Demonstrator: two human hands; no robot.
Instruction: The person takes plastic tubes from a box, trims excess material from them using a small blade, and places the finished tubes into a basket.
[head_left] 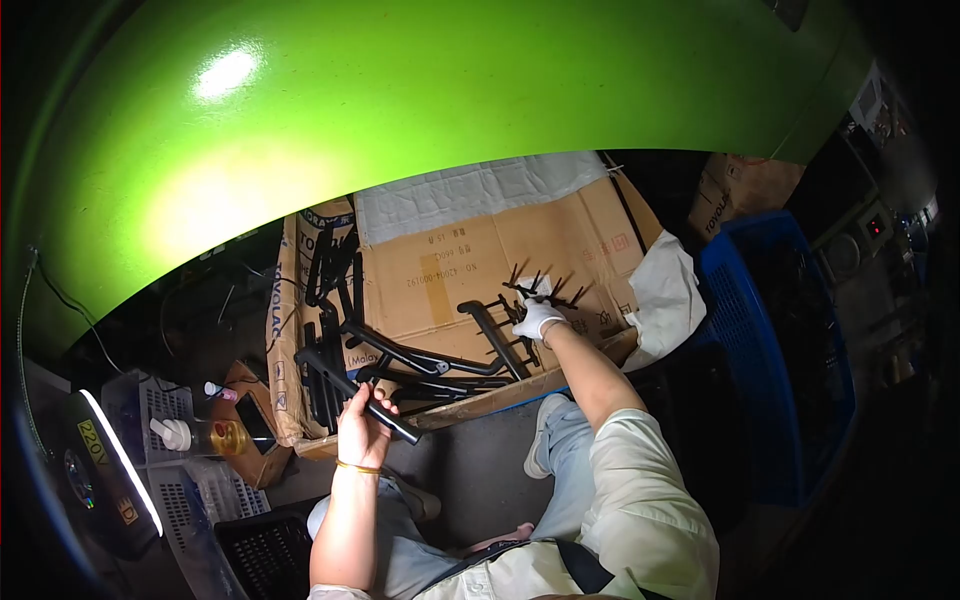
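My bare left hand (pixel 366 428) is wrapped round a black plastic part (pixel 335 375), a bar with a thick tubular end, held over the front left of a cardboard box (pixel 455 405). In a white glove, my right hand (pixel 538 319) is over the right half of the box, its fingers closed at a cluster of thin dark branching pieces (pixel 548 286). Just left of it, a black bent part with side prongs (pixel 490 332) leans in the box. More black curved parts (pixel 425 362) are piled along the box's left and front.
A large green machine surface (pixel 480 90) spans the top. Blue crates (pixel 775 350) stand at the right. On the left are a bottle (pixel 215 436), a lit lamp (pixel 122 462) and a black basket (pixel 268 555). White sheeting (pixel 668 300) covers the box's right corner.
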